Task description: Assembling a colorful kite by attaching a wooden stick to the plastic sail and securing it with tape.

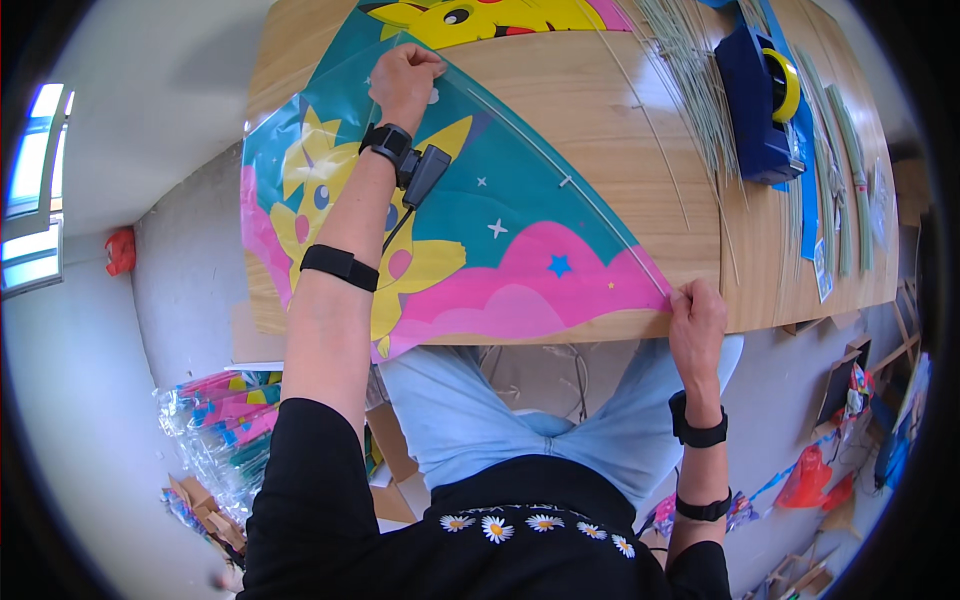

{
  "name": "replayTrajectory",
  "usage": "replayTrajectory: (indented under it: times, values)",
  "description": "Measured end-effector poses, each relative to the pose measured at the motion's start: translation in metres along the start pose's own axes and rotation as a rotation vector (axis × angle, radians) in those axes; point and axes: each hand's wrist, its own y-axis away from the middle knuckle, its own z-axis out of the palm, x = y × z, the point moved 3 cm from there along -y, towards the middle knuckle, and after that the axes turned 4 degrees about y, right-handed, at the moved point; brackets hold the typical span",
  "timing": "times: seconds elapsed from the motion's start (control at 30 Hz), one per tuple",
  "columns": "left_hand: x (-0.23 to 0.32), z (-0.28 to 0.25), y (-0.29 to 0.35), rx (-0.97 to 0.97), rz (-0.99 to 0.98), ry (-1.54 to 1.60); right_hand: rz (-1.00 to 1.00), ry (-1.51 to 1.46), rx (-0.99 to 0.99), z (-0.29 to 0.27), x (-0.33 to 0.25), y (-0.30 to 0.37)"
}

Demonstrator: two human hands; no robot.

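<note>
A kite sail (500,200) of thin printed plastic, teal and pink with a yellow cartoon figure, lies spread over the near left of the table. Along its slanting right edge runs a thin pale rod (565,180), with a small tab across its middle. At the sail's far tip my left hand (405,88) is closed, fingertips pinching the plastic. My right hand (698,315) is at the near right corner, by the table's front edge, its thumb and fingers closed on the corner where the rod ends. Whether the rod itself is in those fingers is hidden.
Another printed sail (480,20) lies at the far edge of the wooden table (660,190). Many loose thin rods (690,90) lie right of the kite, beside a dark blue tape dispenser (745,110) with yellow tape. Bundled rods (850,190) lie farther right. Packed plastic kites (235,420) sit lower left.
</note>
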Motion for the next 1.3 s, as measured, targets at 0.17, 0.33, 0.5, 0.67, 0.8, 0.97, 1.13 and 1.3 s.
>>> replayTrajectory:
  times: [0.17, 0.33, 0.5, 0.67, 0.8, 0.97, 1.13, 1.3]
  values:
    - [-0.002, 0.002, 0.0, -0.008, -0.026, 0.016, -0.012, 0.008, 0.005, 0.001, 0.001, 0.0]
    - [-0.007, 0.004, -0.004, 0.008, 0.031, -0.017, -0.013, 0.03, 0.018, 0.0, 0.0, 0.0]
    - [-0.011, 0.006, -0.004, 0.006, 0.034, -0.029, -0.041, 0.049, 0.036, 0.003, -0.003, 0.0]
    - [-0.014, 0.01, -0.004, -0.018, 0.056, -0.056, -0.053, 0.058, 0.06, 0.003, -0.004, 0.002]
    - [-0.018, 0.01, -0.007, -0.014, 0.03, -0.094, -0.045, 0.069, 0.054, 0.003, -0.005, 0.003]
    - [-0.023, 0.011, -0.01, -0.015, 0.012, -0.096, -0.053, 0.089, 0.069, 0.004, -0.006, 0.004]
    - [-0.025, 0.012, -0.013, 0.051, 0.048, -0.228, -0.048, 0.072, 0.09, 0.005, -0.004, 0.006]
    - [-0.014, 0.008, -0.012, 0.103, 0.174, -0.306, -0.05, 0.079, 0.115, 0.006, -0.004, 0.007]
